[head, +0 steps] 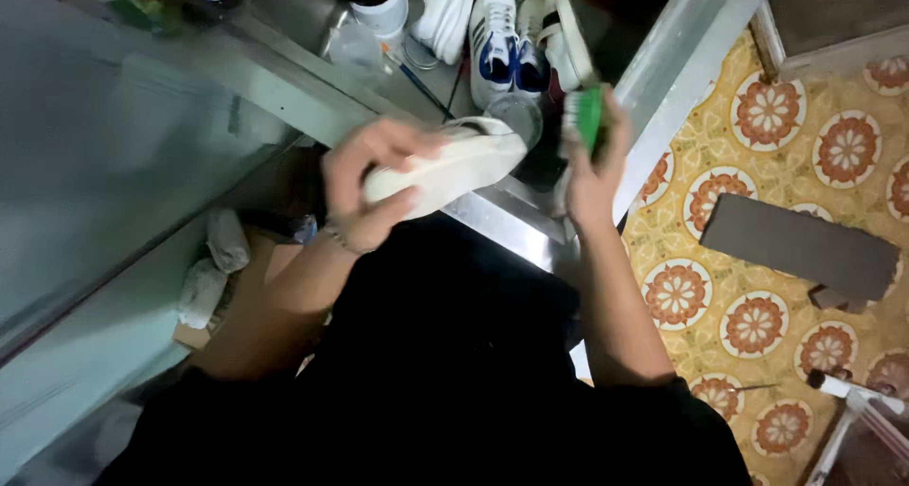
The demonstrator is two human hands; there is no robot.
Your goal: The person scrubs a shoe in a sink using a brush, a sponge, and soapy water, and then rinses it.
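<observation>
My left hand [365,185] grips a white shoe [454,167], held sideways with its pale sole turned up, over the edge of a metal counter [516,230]. My right hand [595,169] holds a green brush [589,117] upright just right of the shoe's toe, a small gap between them. Both forearms reach up from my dark-clothed lap.
Several more white sneakers [502,31], one with blue trim, lie on the counter beyond. A white cup [381,12] and a clear glass [519,117] stand near them. The floor at right has yellow floral tiles [757,325] with a dark grey slab [800,244].
</observation>
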